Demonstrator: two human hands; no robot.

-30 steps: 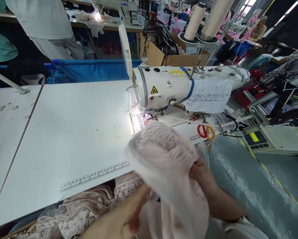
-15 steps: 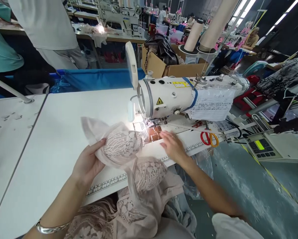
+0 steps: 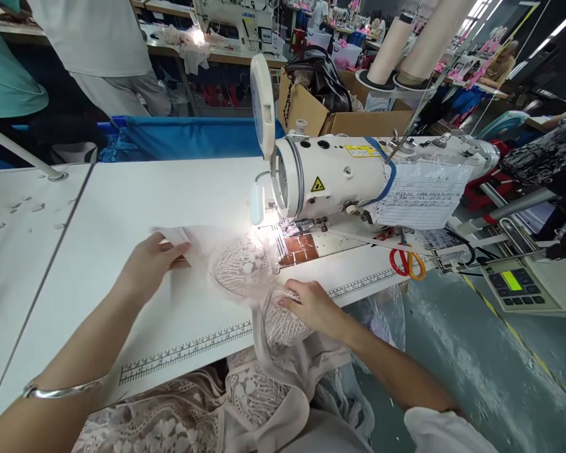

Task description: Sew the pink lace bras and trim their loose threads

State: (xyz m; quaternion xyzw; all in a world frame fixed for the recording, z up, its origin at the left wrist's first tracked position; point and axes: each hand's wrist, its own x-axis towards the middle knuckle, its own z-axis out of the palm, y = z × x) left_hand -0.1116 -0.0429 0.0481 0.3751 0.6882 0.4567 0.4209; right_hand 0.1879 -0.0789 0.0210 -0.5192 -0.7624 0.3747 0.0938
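A pale pink lace bra (image 3: 239,265) lies partly on the white table, its upper cup by the needle area of a sewing machine (image 3: 332,179). My left hand (image 3: 153,264) pinches the sheer end of the bra at the left, thumb and fingers closed on it. On the lower lace cup (image 3: 283,324), which hangs over the table's front edge, my right hand (image 3: 315,308) grips near the top with closed fingertips. The machine's lamp glare washes out the fabric at the presser foot (image 3: 306,226), so their contact cannot be made out.
Red- and yellow-handled scissors (image 3: 408,261) rest at the right of the machine. A printed ruler (image 3: 188,349) runs along the table's front edge. More lace garments (image 3: 169,421) lie in my lap. Thread cones (image 3: 389,50) and a cardboard box (image 3: 372,123) stand behind; a control panel (image 3: 514,283) sits right.
My left hand has shifted left and up from the cup's edge to the bra's sheer end. My right hand has come down from the machine bed onto the lower cup. The upper cup now lies flatter.
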